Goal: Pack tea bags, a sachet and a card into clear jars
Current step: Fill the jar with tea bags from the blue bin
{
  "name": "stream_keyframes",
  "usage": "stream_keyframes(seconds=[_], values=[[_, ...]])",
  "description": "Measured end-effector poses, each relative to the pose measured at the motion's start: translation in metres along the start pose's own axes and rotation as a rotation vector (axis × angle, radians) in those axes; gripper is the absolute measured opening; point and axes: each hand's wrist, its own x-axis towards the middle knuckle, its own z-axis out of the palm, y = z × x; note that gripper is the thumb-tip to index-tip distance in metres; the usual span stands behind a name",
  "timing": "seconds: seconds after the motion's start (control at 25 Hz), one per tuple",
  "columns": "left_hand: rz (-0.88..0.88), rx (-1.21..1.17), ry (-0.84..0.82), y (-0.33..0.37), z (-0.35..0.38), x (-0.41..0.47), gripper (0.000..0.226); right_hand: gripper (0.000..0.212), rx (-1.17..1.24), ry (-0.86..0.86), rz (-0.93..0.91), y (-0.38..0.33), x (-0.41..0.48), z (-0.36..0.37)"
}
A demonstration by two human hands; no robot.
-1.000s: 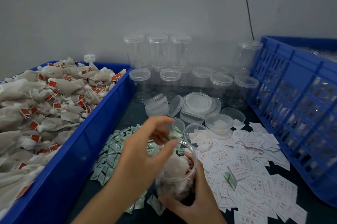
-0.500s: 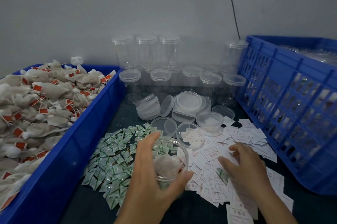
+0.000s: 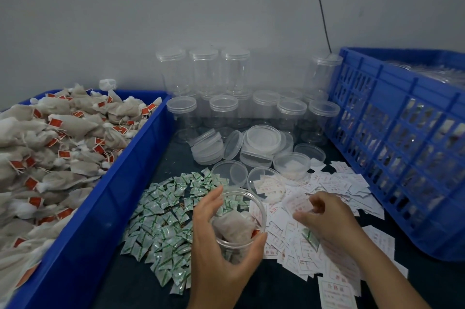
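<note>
The left hand [image 3: 216, 240] wraps around an open clear jar [image 3: 239, 220] standing on the dark table [image 3: 141, 283] — tea bags [image 3: 234, 227] already fill its lower part. The right hand [image 3: 327, 220] pinches a white card [image 3: 298, 204] lifted just above the scattered card pile [image 3: 334, 182], right of the jar. Green-and-white sachets [image 3: 163, 215] lie spread to the jar's left, beside the blue bin [image 3: 100, 208] heaped with tea bags — empty lidded jars [image 3: 224, 112] stand behind.
</note>
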Motion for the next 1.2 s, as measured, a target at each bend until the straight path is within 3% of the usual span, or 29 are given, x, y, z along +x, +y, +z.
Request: stream_keyframes(seconds=[0.16, 0.32, 0.52, 0.68, 0.8, 0.96, 1.08, 1.2], values=[[0.027, 0.036, 0.015, 0.0, 0.001, 0.0, 0.069, 0.014, 0.087, 0.052, -0.069, -0.008, 0.004, -0.005], [0.055, 0.024, 0.029, 0.001, 0.001, 0.001, 0.064, 0.012, 0.165, 0.104, -0.09, -0.013, 0.007, -0.009], [0.089, 0.028, 0.04, -0.001, 0.002, 0.001, 0.063, 0.031, 0.146, 0.058, -0.115, -0.021, 0.006, -0.014], [0.078, 0.012, 0.046, -0.001, 0.003, 0.002, 0.062, 0.022, 0.238, 0.097, -0.299, -0.046, -0.018, -0.035], [0.084, 0.015, 0.063, -0.002, 0.003, 0.003, 0.06, 0.015, 0.429, -0.156, -0.476, -0.081, -0.046, -0.051], [0.079, 0.006, 0.065, -0.005, 0.004, 0.003, 0.064, 0.022, 0.164, -0.442, -0.536, -0.112, -0.061, -0.041], [0.082, 0.029, 0.05, -0.006, 0.002, 0.001, 0.065, 0.029, -0.049, -0.349, -0.553, -0.121, -0.059, -0.03], [0.023, -0.007, 0.032, -0.002, 0.001, 0.002, 0.081, 0.058, -0.116, -0.317, -0.525, -0.126, -0.06, -0.033]])
